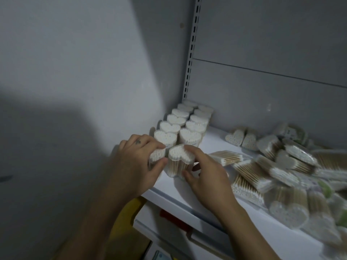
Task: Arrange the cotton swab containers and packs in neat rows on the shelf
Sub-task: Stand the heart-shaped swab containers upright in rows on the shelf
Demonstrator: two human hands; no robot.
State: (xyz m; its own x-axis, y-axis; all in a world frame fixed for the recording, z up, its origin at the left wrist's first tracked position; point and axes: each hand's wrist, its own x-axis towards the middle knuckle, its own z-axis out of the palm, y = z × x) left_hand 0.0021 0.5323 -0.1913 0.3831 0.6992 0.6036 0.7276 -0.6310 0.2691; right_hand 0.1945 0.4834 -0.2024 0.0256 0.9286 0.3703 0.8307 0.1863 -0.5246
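Left hand (137, 156) gripping swab-filled heart container (157, 153), right hand (206, 177) pinching neighbouring heart container (181, 156), upright rows (187, 126) behind

I count thirteen upright heart-shaped containers (170, 127) in two rows; loose packs (251, 171) number perhaps fifteen, too blurred to be sure.

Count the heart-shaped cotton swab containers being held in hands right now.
2. One clear heart-shaped container of white-tipped swabs sits in the left hand at the front of the white shelf; the second container stands beside it, gripped by the right hand. None seems hidden.
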